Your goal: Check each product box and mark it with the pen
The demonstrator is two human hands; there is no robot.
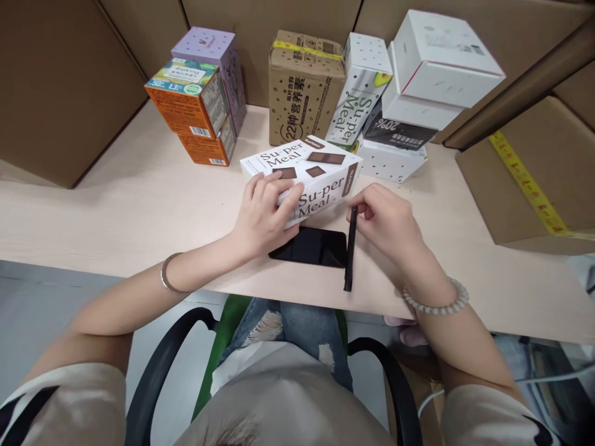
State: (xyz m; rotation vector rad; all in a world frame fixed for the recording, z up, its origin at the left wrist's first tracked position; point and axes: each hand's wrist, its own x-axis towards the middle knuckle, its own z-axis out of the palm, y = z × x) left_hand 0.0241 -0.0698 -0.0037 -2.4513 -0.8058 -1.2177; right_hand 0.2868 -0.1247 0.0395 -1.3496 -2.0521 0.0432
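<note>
My left hand (263, 214) rests on a white "Su-per Meal" box (304, 173) with brown squares printed on it, fingers curled over its near edge and holding it. My right hand (388, 226) is closed around a thin black stick-like tool (350, 248) held upright, its lower tip near the table's front edge. A black phone (311, 248) lies flat on the pale table (116, 204), just in front of the box, between the two hands.
Behind stand several boxes: two orange ones (188, 108) stacked, a purple one (216, 56), a brown carton (302, 87), a white "Su-per Meal" box (360, 93), stacked white boxes (432, 68). A large cardboard box with yellow tape (534, 179) sits right. Cardboard walls surround.
</note>
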